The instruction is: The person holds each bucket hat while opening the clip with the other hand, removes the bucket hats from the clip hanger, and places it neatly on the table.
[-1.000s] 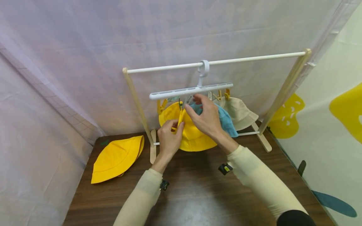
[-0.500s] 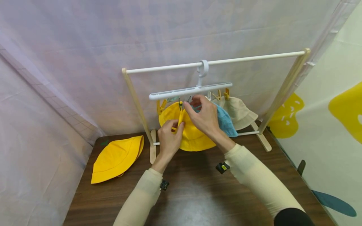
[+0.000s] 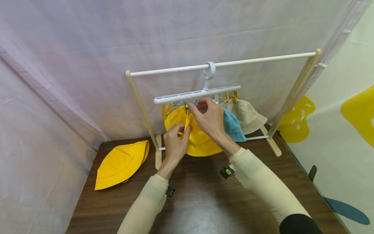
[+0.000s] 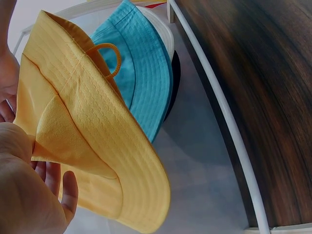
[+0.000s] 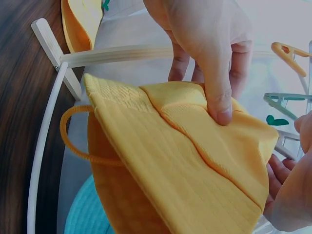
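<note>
My left hand (image 3: 176, 141) pinches the crown of a yellow bucket hat (image 3: 204, 143), thumb on the near side and fingers behind. It hangs brim down, its orange elastic loop (image 5: 73, 141) showing in the right wrist view. By the hat's top, my right hand (image 3: 211, 118) has its thumb and fingers curled about a grey clothespin (image 5: 287, 144) under the white hanger (image 3: 181, 97). Part of that clothespin is hidden by the hand. Behind hang another yellow hat (image 3: 172, 118), a blue hat (image 3: 233, 126) and a beige hat (image 3: 246, 117).
A white rail (image 3: 263, 61) on wooden posts carries the hanger. Orange clothespins (image 3: 235, 97) hang at its right end and a yellow clothespin (image 3: 166, 110) at its left. Another yellow bucket hat (image 3: 121, 165) lies on the dark wooden table (image 3: 193, 201), left of the rack.
My right hand has shifted slightly left, its thumb and fingers closer in around the clothespin. The left hand keeps its pinch on the yellow hat and has barely moved.
</note>
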Demonstrator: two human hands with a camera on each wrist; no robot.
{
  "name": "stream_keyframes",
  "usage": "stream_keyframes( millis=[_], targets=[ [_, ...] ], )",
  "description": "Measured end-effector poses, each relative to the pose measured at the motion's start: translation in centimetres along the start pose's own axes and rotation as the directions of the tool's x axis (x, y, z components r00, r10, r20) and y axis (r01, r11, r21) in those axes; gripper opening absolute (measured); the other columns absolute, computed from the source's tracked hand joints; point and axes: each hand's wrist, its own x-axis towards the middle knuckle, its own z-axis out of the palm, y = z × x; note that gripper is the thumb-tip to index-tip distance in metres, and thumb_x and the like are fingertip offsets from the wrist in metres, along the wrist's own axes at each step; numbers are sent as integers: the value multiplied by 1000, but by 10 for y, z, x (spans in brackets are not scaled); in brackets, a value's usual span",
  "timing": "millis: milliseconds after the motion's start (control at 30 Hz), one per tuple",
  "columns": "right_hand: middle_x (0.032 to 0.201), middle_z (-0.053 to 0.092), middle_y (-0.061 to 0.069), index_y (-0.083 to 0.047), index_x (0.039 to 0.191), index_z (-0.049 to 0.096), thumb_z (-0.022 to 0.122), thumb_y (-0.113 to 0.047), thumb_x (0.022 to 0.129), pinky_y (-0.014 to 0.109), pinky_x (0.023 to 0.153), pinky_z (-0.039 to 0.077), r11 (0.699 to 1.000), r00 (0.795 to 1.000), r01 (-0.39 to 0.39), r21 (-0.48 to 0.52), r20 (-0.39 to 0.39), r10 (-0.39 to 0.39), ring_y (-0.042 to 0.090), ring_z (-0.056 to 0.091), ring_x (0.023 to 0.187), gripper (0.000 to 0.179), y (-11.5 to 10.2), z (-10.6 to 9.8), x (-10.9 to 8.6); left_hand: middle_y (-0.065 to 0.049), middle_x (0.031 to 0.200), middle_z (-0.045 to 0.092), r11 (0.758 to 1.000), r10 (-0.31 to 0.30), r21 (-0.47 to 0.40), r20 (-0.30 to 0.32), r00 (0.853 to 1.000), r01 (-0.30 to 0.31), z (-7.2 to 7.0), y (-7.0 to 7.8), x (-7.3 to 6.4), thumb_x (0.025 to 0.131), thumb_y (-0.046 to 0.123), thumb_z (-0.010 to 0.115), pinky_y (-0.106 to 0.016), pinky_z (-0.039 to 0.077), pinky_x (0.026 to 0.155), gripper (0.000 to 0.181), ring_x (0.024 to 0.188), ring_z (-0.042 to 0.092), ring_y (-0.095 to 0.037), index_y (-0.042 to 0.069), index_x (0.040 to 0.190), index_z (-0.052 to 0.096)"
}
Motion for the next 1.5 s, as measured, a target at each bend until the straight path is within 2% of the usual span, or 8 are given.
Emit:
stream_keyframes(
  millis=[400,733,1500],
  targets=[
    [95,84,16,-1,104,76,87,-40,100,45,72,65,1000,999,-13,1,-29,13,31,80,82,40,1,2,3,-18,98,84,1000,0,12,19,1000,0,-1,1,-2,103,19,83,-48,69,78,20,84,81,-34,-1,107,84],
    [96,84,18,-1,102,77,84,-40,101,48,73,66,1000,1000,-5,-14,-7,4,33,80,83,40,0,2,5,-18,95,84,1000,20,7,1,1000,-20,-1,0,-3,102,16,84,-49,68,75,19,82,80,-34,-2,105,84],
    [91,83,17,-3,96,76,81,-39,103,49,74,65,997,1000,20,-68,2,-20,34,79,80,38,3,2,9,-16,96,85,1000,1,13,4,1000,-1,0,-2,-4,103,18,83,-47,68,74,19,81,80,-32,-1,106,84]
  ],
)
